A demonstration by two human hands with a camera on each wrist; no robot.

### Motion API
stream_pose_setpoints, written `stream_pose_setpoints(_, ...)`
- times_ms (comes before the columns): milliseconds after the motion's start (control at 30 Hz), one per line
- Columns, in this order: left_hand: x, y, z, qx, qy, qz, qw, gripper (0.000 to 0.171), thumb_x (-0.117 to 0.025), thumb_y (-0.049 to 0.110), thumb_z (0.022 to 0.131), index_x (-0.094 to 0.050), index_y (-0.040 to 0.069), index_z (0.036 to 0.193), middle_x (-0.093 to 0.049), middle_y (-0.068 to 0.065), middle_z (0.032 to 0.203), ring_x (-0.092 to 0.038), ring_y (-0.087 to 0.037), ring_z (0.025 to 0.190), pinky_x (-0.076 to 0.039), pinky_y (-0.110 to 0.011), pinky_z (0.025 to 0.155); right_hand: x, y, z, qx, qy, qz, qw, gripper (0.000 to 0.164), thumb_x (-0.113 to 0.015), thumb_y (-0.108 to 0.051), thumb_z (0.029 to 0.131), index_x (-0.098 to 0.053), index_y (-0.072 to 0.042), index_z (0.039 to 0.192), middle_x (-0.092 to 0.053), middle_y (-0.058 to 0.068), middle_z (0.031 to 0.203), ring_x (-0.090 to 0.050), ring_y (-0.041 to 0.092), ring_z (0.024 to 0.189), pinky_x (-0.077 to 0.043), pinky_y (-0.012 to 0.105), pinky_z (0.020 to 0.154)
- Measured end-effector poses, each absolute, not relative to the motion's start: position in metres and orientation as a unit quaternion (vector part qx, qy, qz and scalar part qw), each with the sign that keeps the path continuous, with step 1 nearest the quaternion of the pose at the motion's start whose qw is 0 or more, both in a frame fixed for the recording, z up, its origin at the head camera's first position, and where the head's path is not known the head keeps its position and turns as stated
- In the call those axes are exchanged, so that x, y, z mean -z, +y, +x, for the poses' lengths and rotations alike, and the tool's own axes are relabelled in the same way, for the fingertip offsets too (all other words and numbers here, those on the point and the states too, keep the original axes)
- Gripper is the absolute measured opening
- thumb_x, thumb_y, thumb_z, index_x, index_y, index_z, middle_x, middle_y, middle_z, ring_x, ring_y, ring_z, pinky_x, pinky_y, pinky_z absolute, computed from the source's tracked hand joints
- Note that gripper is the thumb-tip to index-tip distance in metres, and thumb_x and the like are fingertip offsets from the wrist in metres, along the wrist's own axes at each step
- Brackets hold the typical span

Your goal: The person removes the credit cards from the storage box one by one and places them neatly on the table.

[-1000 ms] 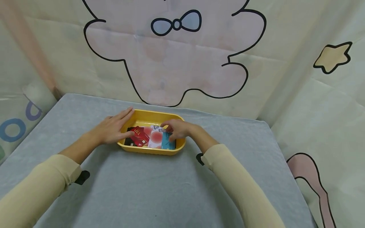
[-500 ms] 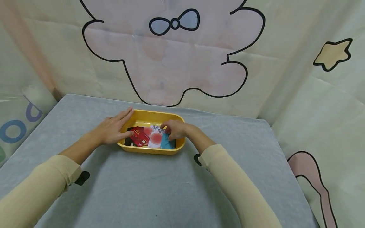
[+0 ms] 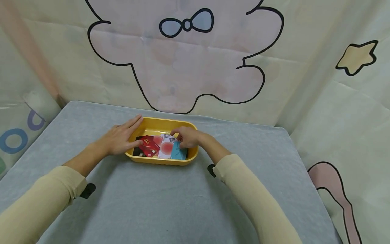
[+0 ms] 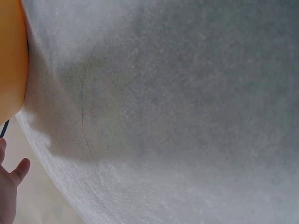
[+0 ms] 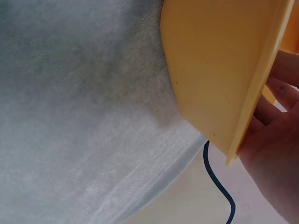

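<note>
In the head view a yellow tray [image 3: 155, 162] holds several cards. My left hand [image 3: 120, 137] rests at the tray's left end, fingers extended along the rim and thumb reaching in over the red VIP card [image 3: 149, 146]. A black card [image 3: 137, 151] lies partly under the red one. Beside them is a white card with a pink circle [image 3: 166, 149]. My right hand [image 3: 189, 137] reaches into the right end with bent fingers, gripping the upper part of a blue card [image 3: 178, 152]. In the right wrist view the tray wall [image 5: 219, 60] hides the fingertips.
A grey-blue cloth [image 3: 164, 203] covers the table under the tray. Behind it hangs a pale curtain [image 3: 304, 51] with cartoon drawings, meeting the table's back edge. Black straps [image 3: 88, 190] show at both cuffs.
The blue card has shifted slightly left, over toward the white card, with my right hand moving a little along with it. My left hand and the tray stay in place.
</note>
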State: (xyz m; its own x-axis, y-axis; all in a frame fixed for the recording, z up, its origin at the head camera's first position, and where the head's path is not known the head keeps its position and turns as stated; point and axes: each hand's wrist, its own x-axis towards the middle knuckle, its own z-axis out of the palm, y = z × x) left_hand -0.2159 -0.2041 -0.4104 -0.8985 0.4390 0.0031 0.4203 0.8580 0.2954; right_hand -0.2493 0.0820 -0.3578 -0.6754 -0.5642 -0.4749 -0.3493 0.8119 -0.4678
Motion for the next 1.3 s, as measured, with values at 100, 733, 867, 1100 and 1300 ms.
stream_pose_setpoints(100,0.410,-0.204,-0.216,-0.146,0.963,0.223,0.033,0.088,-0.057,0.046,0.094,-0.014,0.007,0.160,-0.011,-0.014,0.166,-0.023,-0.040,0.147,-0.028,-0.070,0.107,0.356,0.084,-0.248,0.177,0.902,-0.261,0.296,0.049,-0.068,-0.003,0.091,-0.055,-0.008,0.139,-0.062,0.012,0.126,-0.057,0.023,0.111,-0.050,0.032,0.099)
stream_pose_setpoints(733,0.410,-0.203,-0.217,-0.136,0.965,0.219,0.049,0.090,-0.056,0.049,0.094,-0.010,0.008,0.160,-0.008,-0.015,0.166,-0.022,-0.043,0.147,-0.026,-0.074,0.106,0.340,0.090,-0.238,0.195,0.900,-0.311,0.233,0.023,-0.061,0.002,0.094,-0.071,-0.006,0.113,-0.064,0.005,0.102,-0.056,0.020,0.098,-0.052,0.024,0.088)
stream_pose_setpoints(867,0.409,-0.203,-0.217,-0.134,0.965,0.220,0.050,0.090,-0.056,0.049,0.095,-0.010,0.007,0.160,-0.008,-0.015,0.166,-0.022,-0.043,0.147,-0.025,-0.074,0.106,0.339,0.094,-0.238,0.206,0.899,-0.305,0.238,0.024,-0.061,0.004,0.093,-0.071,-0.004,0.114,-0.064,0.005,0.102,-0.057,0.020,0.097,-0.053,0.023,0.087)
stream_pose_setpoints(1100,0.409,-0.202,-0.216,-0.135,0.965,0.219,0.051,0.090,-0.056,0.049,0.094,-0.010,0.006,0.160,-0.008,-0.016,0.166,-0.023,-0.043,0.147,-0.025,-0.073,0.106,0.337,0.096,-0.239,0.218,0.893,-0.309,0.242,0.024,-0.061,0.005,0.093,-0.071,-0.003,0.114,-0.065,0.006,0.101,-0.058,0.021,0.096,-0.054,0.023,0.086)
stream_pose_setpoints(1300,0.408,-0.202,-0.216,-0.132,0.965,0.221,0.054,0.090,-0.055,0.049,0.095,-0.009,0.006,0.160,-0.007,-0.015,0.166,-0.022,-0.043,0.147,-0.025,-0.072,0.106,0.330,0.097,-0.241,0.215,0.893,-0.314,0.240,0.023,-0.060,0.003,0.094,-0.069,-0.004,0.115,-0.063,0.007,0.104,-0.057,0.021,0.097,-0.053,0.024,0.088)
